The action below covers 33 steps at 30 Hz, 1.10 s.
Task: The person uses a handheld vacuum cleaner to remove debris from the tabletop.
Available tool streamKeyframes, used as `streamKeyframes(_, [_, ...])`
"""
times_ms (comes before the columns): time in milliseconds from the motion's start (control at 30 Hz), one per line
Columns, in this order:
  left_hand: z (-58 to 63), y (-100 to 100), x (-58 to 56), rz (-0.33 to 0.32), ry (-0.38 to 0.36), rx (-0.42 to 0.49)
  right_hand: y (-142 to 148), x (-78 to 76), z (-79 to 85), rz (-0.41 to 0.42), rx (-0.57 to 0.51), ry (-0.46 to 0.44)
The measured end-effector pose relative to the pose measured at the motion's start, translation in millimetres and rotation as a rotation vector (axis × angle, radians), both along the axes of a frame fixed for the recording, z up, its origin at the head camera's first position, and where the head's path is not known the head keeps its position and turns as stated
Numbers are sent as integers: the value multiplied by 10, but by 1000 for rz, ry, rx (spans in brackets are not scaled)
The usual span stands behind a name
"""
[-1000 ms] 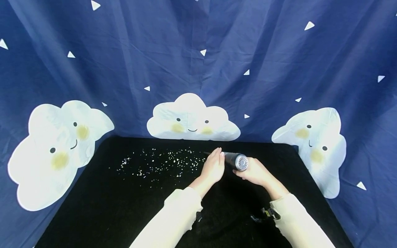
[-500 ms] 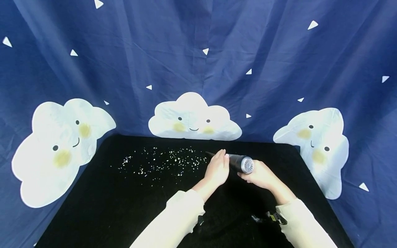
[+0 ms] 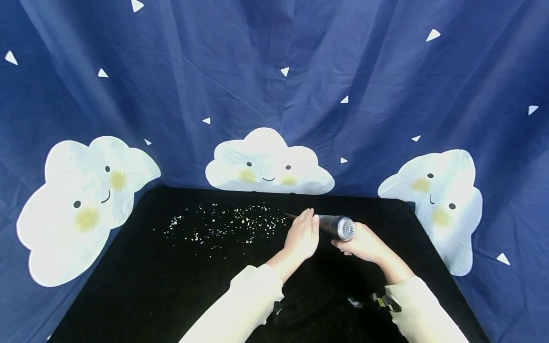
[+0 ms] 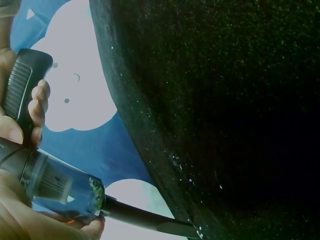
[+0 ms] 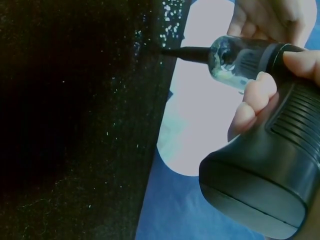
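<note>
A black handheld vacuum cleaner point(image 3: 332, 226) with a silver vented end is held over the dark table. My right hand point(image 3: 362, 242) grips its ribbed handle point(image 4: 20, 82). My left hand point(image 3: 302, 236) lies along its left side with fairly straight fingers, touching the clear dust chamber point(image 5: 235, 62). Inside the chamber are a pleated filter and some light bits. The narrow black nozzle point(image 5: 192, 53) points left and away, its tip close to the table surface. Small pale scraps point(image 3: 240, 221) lie scattered left of the nozzle.
The black cloth-like table top point(image 3: 141, 286) ends at a blue curtain point(image 3: 240, 71) with smiling white clouds. A small pale, shiny patch point(image 3: 355, 302) shows on the table near my right sleeve point(image 3: 422, 309).
Both hands and the vacuum cleaner have shifted slightly right and a little nearer. The head view has turned slightly. The scraps look much the same.
</note>
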<state>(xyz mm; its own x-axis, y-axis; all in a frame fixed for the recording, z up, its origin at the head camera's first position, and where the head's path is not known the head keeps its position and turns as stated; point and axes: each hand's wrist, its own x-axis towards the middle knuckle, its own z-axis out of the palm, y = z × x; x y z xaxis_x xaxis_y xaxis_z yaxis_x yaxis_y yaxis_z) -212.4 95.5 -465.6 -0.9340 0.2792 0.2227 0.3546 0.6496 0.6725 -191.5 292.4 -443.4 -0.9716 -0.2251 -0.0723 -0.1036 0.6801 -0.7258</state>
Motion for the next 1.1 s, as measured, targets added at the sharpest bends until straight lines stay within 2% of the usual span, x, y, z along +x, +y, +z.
streamKeyframes(267, [-34,-46,5,-50,32,3,43,-6,-10,30,-32,-2])
streamKeyframes(567, [-106,-71,-47,-117,25,13,69,15,-2,39,-69,-12])
streamKeyframes(800, [-122,-68,-41,-123,25,11,102,8,-21,65,-77,-21])
streamKeyframes(1100, [-86,-84,-1,-119,38,-6,129,-1,27,112,-94,-30])
